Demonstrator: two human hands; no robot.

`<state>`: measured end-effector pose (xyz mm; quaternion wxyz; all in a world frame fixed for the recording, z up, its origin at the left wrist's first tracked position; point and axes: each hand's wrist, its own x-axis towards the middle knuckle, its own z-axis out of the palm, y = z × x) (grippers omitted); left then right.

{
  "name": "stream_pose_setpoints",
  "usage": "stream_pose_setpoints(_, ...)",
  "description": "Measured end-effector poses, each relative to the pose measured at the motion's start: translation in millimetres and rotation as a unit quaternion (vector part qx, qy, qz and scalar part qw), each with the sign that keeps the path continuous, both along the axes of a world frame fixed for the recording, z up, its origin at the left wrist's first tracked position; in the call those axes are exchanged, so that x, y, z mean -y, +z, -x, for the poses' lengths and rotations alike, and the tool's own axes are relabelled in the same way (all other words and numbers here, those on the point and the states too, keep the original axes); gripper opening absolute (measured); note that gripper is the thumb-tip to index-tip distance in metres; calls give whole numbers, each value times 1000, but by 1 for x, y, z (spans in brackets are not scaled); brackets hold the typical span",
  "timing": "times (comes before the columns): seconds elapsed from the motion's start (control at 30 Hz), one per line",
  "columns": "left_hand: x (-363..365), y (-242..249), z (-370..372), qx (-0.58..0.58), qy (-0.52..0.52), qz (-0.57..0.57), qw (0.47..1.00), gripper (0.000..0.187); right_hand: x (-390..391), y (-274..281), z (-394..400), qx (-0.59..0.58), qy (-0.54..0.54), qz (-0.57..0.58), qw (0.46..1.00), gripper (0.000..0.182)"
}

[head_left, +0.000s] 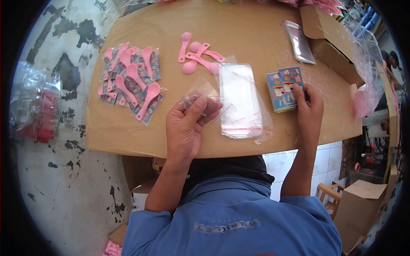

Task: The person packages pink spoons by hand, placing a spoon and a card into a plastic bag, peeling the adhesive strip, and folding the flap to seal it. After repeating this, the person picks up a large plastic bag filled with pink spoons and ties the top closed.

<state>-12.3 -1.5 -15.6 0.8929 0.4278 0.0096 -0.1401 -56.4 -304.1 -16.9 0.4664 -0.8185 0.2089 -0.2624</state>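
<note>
My left hand (188, 124) pinches a clear plastic bag (204, 87) between thumb and fingers, above the table's near side. At the right, my right hand (308, 106) has its thumb and fingers closed on the edge of a blue printed card (291, 76), which lies skewed on top of a card stack (274, 96). Between my hands lies a pile of flat clear bags (241, 102). Beyond the left hand are several loose pink spoons (200, 57). Farther left, a heap of bagged pink spoons with printed cards (130, 79) rests on the table.
The brown-covered table (256, 34) has an open cardboard box (331, 47) at its right, with a bundle of clear bags (299, 42) beside it. Plastic packs (36, 102) hang or lie at far left. Another person (392, 62) is partly visible at far right.
</note>
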Motion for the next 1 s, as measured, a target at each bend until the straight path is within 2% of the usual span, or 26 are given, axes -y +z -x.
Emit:
stream_pose_setpoints(0.07, -2, -3, 0, 16, 0, 10, 1000, 18, -6, 5, 1, 49, -34, 95, 994, 30)
stream_pose_setpoints(0.17, -1, 2, 0, 19, -4, 26, 999, 22, -33, 20, 4, 209, -33, -124, 969, 26)
stream_pose_setpoints(0.3, 2, 3, 0, 15, -20, 49, 999, 26, -68, 27, 31, 37, 159, -219, 962, 21)
stream_pose_setpoints(0.37, 4, 6, 1, 11, -18, 34, 999, 28, -89, 32, 35, -35, 210, -248, 945, 20)
stream_pose_setpoints(0.47, 12, 14, 2, 14, 3, 33, 999, 32, -103, 32, 33, -36, 242, -335, 910, 20)
stream_pose_setpoints(0.57, 10, 14, 5, 4, 2, 25, 1000, 34, -113, 29, 30, 15, 218, -378, 899, 20)
stream_pose_setpoints(0.67, 10, 9, 7, 3, 2, 36, 999, 33, -118, 26, 27, 26, 218, -373, 902, 21)
stream_pose_setpoints(0.87, 12, 13, 8, 25, 11, 28, 999, 32, -103, 32, 29, -89, 314, -298, 897, 21)
stream_pose_setpoints(0.97, 13, 11, 9, 35, -22, 33, 999, 32, -99, 35, 28, -106, 325, -275, 899, 24)
stream_pose_setpoints(1.0, 15, 9, 9, 36, -21, 38, 998, 32, -99, 34, 28, -71, 304, -296, 903, 24)
